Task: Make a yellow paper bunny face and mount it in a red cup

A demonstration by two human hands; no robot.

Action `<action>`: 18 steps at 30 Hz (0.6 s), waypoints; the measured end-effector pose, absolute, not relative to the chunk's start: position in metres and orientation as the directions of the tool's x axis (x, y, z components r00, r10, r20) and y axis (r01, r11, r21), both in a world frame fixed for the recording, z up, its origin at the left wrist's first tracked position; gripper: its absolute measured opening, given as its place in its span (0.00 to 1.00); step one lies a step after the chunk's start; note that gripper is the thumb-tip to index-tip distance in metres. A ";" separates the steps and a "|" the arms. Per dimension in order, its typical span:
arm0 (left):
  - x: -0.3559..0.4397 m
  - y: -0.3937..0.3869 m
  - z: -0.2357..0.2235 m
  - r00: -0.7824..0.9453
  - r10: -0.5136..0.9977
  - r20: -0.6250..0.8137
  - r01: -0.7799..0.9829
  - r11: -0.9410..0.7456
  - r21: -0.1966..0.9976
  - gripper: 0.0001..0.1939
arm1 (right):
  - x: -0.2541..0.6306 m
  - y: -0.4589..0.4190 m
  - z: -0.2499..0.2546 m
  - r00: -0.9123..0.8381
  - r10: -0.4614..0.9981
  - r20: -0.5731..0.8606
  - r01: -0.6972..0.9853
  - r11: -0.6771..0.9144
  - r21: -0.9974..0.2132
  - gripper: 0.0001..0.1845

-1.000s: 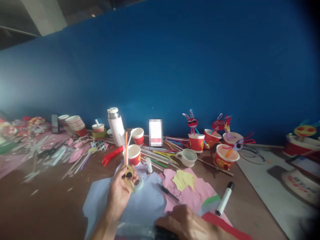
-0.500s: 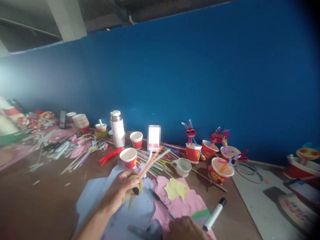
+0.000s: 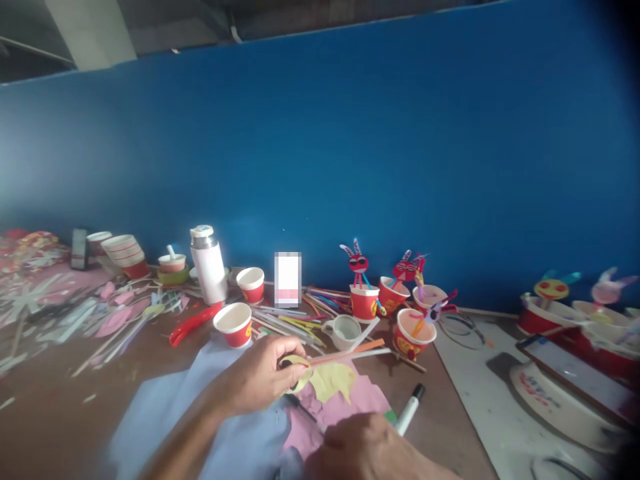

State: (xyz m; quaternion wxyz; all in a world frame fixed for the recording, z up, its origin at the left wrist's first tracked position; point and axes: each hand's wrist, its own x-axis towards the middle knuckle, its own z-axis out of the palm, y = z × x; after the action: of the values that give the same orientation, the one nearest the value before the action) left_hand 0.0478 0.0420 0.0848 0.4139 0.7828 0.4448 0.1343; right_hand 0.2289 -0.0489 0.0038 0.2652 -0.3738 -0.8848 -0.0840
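Note:
My left hand (image 3: pixel 267 373) is closed on a small yellow paper cutout (image 3: pixel 301 380) with dark and red marks, partly hidden by the fingers. An orange strip (image 3: pixel 370 347) and whitish strips stick out from it to the right. Down at the bottom edge my right hand (image 3: pixel 367 443) is curled, knuckles up, over the pink paper (image 3: pixel 367 400). Whatever its fingers hold is hidden. A dark pen-like tool (image 3: pixel 303 408) lies on the pink paper between the hands. Torn yellow paper (image 3: pixel 336 381) lies just beyond the cutout, and blue paper (image 3: pixel 165 407) spreads under my left forearm.
A white-and-black marker (image 3: pixel 411 408) lies right of my right hand. Behind stand paper cups (image 3: pixel 233 327), a white flask (image 3: pixel 207 270), a mug (image 3: pixel 344 330) and cups with paper figures (image 3: pixel 365 293). A red stapler-like object (image 3: pixel 193 325) lies left. A phone (image 3: pixel 575 373) rests at right.
The camera view has swung to the right. My left hand has turned the yellow cutout, so its strips now point right rather than up. My right hand stays low, with more of it showing.

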 end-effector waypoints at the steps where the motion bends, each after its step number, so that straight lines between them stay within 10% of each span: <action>1: 0.049 0.041 0.084 0.573 0.806 -0.147 0.612 -0.302 0.731 0.05 | 0.229 -0.047 0.014 -0.565 0.601 0.566 0.702 0.710 -0.054 0.11; 6: 0.054 0.034 0.079 0.658 0.753 -0.026 0.639 -0.539 0.548 0.08 | 0.230 -0.041 0.050 -0.363 0.547 0.754 0.799 0.599 -0.050 0.10; 18: 0.060 0.026 0.074 0.765 0.643 0.024 0.582 -0.707 0.403 0.13 | 0.232 -0.026 0.030 -0.363 0.748 0.556 0.844 0.517 -0.145 0.09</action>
State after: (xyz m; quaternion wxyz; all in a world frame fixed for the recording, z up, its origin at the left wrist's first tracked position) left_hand 0.0602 0.0257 0.0741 0.1893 0.9202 0.3329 0.0816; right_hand 0.2322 -0.0263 0.0304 0.2897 -0.4844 -0.8213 -0.0825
